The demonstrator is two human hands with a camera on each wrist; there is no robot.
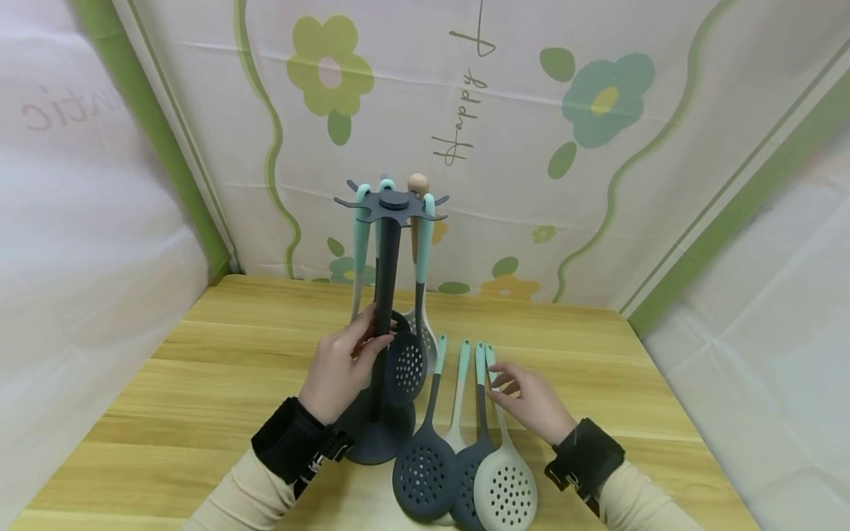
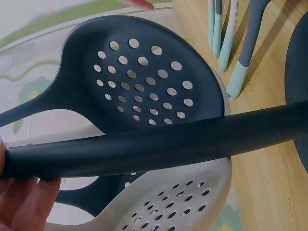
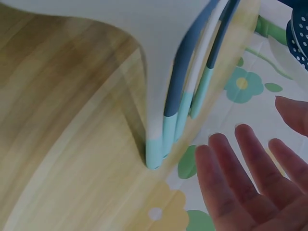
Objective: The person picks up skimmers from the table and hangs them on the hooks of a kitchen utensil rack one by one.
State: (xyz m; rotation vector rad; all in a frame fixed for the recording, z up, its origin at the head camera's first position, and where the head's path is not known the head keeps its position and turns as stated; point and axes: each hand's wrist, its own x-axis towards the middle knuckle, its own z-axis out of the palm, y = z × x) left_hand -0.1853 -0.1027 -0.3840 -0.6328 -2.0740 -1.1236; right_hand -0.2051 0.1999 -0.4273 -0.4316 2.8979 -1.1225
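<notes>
Clasping the dark stand (image 1: 387, 284) with curled fingers: left hand (image 1: 335, 369) | right hand (image 1: 531, 402): fingers parted, near the pale skimmer (image 1: 506, 459) | skimmer and neighbouring utensils (image 1: 423, 441): right of the stand

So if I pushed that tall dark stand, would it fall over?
The stand might tip if pushed near its top, because it's tall with utensils hooked up high. Its wide round base should probably help against gentle pushes. The pole looks straight under that load, so it's likely stiff.
</notes>
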